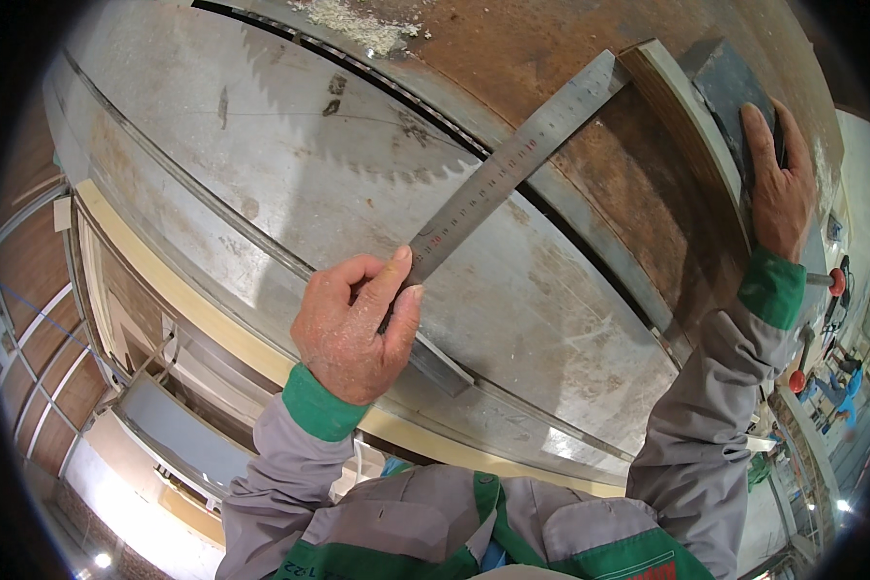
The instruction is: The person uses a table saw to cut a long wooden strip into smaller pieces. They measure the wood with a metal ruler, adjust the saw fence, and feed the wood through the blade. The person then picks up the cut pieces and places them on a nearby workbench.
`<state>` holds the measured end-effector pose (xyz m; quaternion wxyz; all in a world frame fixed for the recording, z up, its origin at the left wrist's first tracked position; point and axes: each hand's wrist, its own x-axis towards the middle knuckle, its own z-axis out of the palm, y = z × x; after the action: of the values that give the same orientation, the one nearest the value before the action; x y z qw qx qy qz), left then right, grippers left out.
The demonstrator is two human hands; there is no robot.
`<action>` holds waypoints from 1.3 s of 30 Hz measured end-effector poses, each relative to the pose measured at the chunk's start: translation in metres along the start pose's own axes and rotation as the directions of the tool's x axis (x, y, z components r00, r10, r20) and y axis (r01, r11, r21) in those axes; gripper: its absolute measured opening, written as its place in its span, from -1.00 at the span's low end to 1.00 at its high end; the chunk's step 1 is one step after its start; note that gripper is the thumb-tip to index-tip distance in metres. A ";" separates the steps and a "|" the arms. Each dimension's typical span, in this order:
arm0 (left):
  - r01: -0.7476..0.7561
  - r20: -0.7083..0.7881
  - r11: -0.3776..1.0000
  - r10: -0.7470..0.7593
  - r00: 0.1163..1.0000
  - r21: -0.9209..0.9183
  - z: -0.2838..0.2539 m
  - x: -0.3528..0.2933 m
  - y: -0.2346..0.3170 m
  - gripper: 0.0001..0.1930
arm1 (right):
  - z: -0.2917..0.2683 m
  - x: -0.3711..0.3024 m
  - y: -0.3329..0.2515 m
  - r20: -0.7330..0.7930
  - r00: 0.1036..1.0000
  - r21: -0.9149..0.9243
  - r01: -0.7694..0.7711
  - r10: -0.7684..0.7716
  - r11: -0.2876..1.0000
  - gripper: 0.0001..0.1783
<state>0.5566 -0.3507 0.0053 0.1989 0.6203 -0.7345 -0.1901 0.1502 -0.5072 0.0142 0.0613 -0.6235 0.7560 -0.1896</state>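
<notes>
Steel covers most of the view: a grey, scratched tabletop (290, 145) with a thin slot running across it, and a toothed saw blade (358, 126) lying almost edge-on along that slot. A long steel ruler (512, 159) stretches diagonally over the blade, from the left hand (353, 324) up to a wooden board (686, 126) at the upper right. The left hand's fingers (396, 280) are closed on the ruler's near end, thumb pressed on top of the strip. The right hand (778, 184) lies flat with fingers spread on a dark grey block (730, 82) that stands against the board; it grips nothing. Beyond the slot the surface is rusty brown, with a small heap of sawdust (358, 24) near the upper edge. Open steel lies to the left of the ruler, unobstructed as far as the tabletop's pale near rim (213, 319), which curves across below the left hand. Both sleeves are grey with green cuffs (319, 406). At the far right, a red round knob (836, 280) sits just beside the right wrist. No labels or signs can be made out on the tabletop.
</notes>
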 end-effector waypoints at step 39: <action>-0.043 -0.008 0.998 0.044 0.999 0.038 0.001 -0.006 -0.003 -0.62 | 0.007 0.001 0.004 -0.110 0.977 -0.148 0.163 -0.180 0.975 -0.14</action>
<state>0.5595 -0.3449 0.0024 0.1944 0.6086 -0.7505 -0.1690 0.1482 -0.5095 0.0061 -0.0454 -0.6764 0.7129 -0.1793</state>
